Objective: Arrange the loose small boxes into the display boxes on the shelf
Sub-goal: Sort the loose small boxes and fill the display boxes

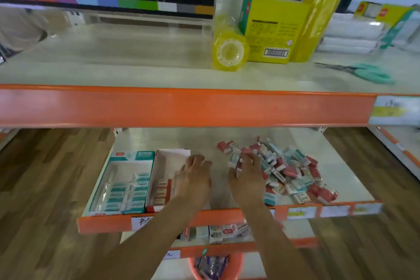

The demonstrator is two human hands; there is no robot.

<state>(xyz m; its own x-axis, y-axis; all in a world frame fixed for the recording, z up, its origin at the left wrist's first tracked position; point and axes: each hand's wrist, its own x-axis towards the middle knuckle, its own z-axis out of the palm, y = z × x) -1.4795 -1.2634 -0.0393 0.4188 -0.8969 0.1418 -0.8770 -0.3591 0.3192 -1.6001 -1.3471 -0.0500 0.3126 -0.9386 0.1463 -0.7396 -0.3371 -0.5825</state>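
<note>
A heap of loose small red and teal boxes (293, 170) lies on the right of the middle shelf. Two display boxes stand at the left: a teal one (123, 185) with several teal boxes in rows, and a red one (163, 179) holding a few red boxes. My left hand (195, 176) rests at the right wall of the red display box, fingers spread and relaxed. At the left edge of the heap, my right hand (246, 171) curls its fingers round a small box.
The orange shelf lip (172, 218) runs in front of the hands. The upper shelf (113, 63) carries yellow tape rolls (229, 52), a yellow carton (272, 29) and teal scissors (368, 73). A lower shelf holds more small boxes (222, 232). A red basket (216, 266) sits below.
</note>
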